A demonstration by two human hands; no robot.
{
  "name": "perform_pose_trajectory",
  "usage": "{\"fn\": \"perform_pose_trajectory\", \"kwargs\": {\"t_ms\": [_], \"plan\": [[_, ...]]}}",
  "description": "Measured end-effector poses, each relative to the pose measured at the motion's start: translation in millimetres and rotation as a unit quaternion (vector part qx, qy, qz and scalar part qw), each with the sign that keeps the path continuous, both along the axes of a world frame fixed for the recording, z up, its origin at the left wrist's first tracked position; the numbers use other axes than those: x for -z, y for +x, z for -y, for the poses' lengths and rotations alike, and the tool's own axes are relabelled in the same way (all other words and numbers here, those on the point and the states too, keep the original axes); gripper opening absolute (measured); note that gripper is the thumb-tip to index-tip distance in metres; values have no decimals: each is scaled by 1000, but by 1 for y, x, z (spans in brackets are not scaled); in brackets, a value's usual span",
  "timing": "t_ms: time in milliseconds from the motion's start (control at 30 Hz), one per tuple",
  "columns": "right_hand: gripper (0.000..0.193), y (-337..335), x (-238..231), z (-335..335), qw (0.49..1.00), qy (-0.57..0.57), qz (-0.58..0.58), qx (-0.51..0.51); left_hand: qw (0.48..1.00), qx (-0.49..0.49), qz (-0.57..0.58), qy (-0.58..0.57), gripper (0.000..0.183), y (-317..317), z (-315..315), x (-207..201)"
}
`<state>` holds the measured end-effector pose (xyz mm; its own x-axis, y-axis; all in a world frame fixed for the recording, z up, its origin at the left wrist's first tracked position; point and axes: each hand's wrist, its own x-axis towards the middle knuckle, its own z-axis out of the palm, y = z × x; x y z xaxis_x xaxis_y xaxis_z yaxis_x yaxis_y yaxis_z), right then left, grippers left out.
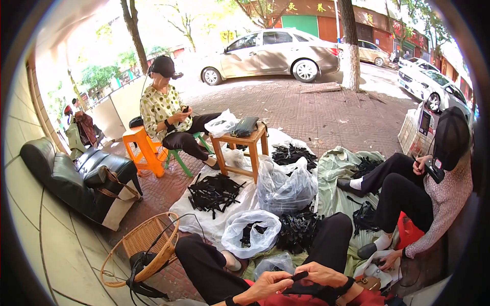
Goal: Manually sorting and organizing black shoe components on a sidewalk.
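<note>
Low in front of my lap, my left hand [270, 285] and my right hand [322, 275] come together around a small, narrow black piece [299, 276]. Fingers of both hands pinch it; its exact kind is too small to tell. Just beyond them, between my knees, lies a small clear plastic bag [274, 263]. An open white plastic bag [229, 237] with black pieces inside stands farther out. To its right is a heap of black pieces [297, 232], and a big filled clear bag [286, 191] rises behind. Another pile of black strips [214, 196] spreads over white sheeting [186, 211].
A wicker basket [148, 237] stands at my left, near a black leather chair [66, 178]. Ahead are a wooden stool [240, 145] and an orange stool [143, 148]. Co-workers sit ahead-left [166, 109] and at right [439, 188], whose hand reaches down beside me. A parked car [270, 56] stands beyond.
</note>
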<state>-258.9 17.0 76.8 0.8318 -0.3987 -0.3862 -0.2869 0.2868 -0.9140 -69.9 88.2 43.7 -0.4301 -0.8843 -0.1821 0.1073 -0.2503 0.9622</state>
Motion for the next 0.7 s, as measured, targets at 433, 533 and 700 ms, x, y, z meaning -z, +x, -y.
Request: {"fn": "perform_pose_trajectory", "kwargs": {"t_ms": [433,533,700], "plan": [[22,-15,23,-2,980,50,156,115,996,-83,-20,-33,14,-11,-11,-8],[28,1,12,-15,994,-39,66,80,990,-121,-56,-40,13,-18,-8,-1],[16,-5,12,-13,993,-15,28,115,985,-146,-81,-28,10,-21,-10,-4]]}}
